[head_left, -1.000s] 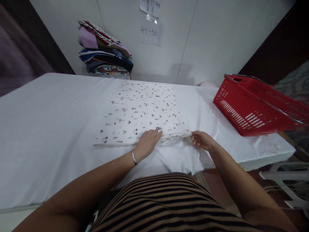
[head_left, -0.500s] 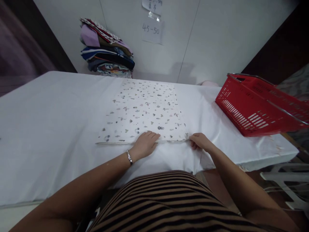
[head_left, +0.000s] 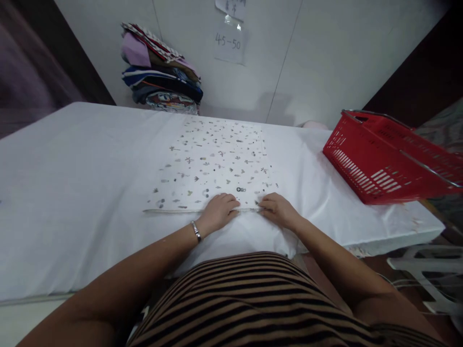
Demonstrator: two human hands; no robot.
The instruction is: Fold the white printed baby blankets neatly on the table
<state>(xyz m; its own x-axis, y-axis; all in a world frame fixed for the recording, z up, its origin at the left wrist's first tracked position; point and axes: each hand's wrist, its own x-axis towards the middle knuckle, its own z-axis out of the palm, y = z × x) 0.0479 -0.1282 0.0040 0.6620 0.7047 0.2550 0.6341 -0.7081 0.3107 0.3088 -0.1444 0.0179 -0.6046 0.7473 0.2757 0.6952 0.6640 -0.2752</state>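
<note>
A white fabric piece (head_left: 217, 166) with small printed palms, leaves and other motifs lies flat in front of me, its near edge folded or layered. My left hand (head_left: 220, 211) is closed at the middle of that near edge, fingers over the top and thumb on the near side. Just to its right, my right hand (head_left: 278, 209) pinches the same edge near the fabric's right corner. Its palm hides that corner. A metal bracelet (head_left: 196, 231) circles my left wrist.
The fabric rests on a white-covered table (head_left: 90, 193). A red plastic basket (head_left: 365, 164) with metal handles stands at the right. Folded cloths (head_left: 162, 72) are stacked at the back against the wall. A white plastic stool (head_left: 423, 265) is beyond the table's right end.
My right hand has slid left along the near edge, from the corner toward my left hand. My left hand stays in place, its fingers more curled.
</note>
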